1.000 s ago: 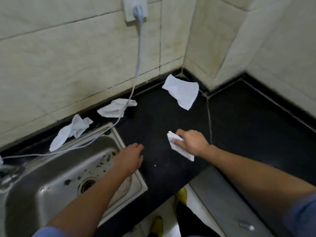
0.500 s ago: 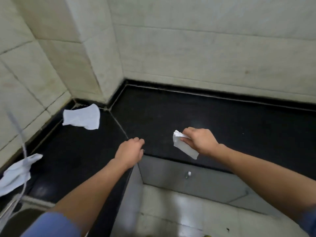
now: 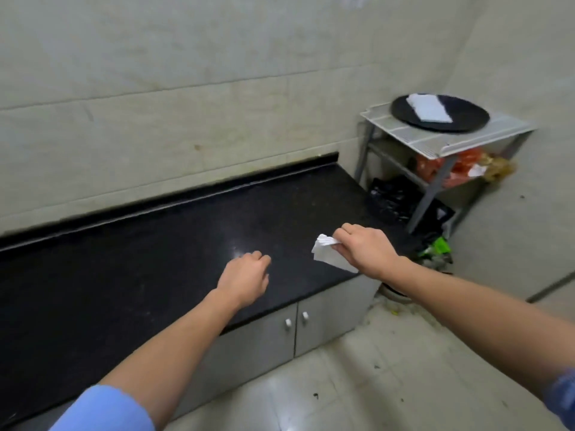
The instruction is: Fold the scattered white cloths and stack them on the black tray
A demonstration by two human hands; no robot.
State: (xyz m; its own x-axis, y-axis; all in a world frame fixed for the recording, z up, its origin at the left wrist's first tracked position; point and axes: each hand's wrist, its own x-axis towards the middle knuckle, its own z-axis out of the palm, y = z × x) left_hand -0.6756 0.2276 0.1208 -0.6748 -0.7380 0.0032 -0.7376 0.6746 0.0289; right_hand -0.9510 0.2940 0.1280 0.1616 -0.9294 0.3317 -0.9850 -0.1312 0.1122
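My right hand (image 3: 362, 248) grips a folded white cloth (image 3: 328, 256) above the right end of the black counter (image 3: 140, 259). My left hand (image 3: 244, 278) hovers over the counter with loosely curled fingers and holds nothing. The round black tray (image 3: 466, 116) rests on a white rack at the far right, well beyond my right hand. One folded white cloth (image 3: 427, 108) lies flat on the tray. No scattered cloths are in view.
The white rack (image 3: 435, 141) stands on grey legs in the corner, with orange bags (image 3: 451, 168) on a lower shelf. Black bags (image 3: 392, 197) and green litter (image 3: 435, 248) lie on the floor between counter and rack. Grey cabinet doors (image 3: 280, 334) sit under the counter.
The view has swung right, away from the sink and the scattered cloths, bringing the rack and tray into sight. My right hand keeps hold of the folded cloth; my left hand stays empty.
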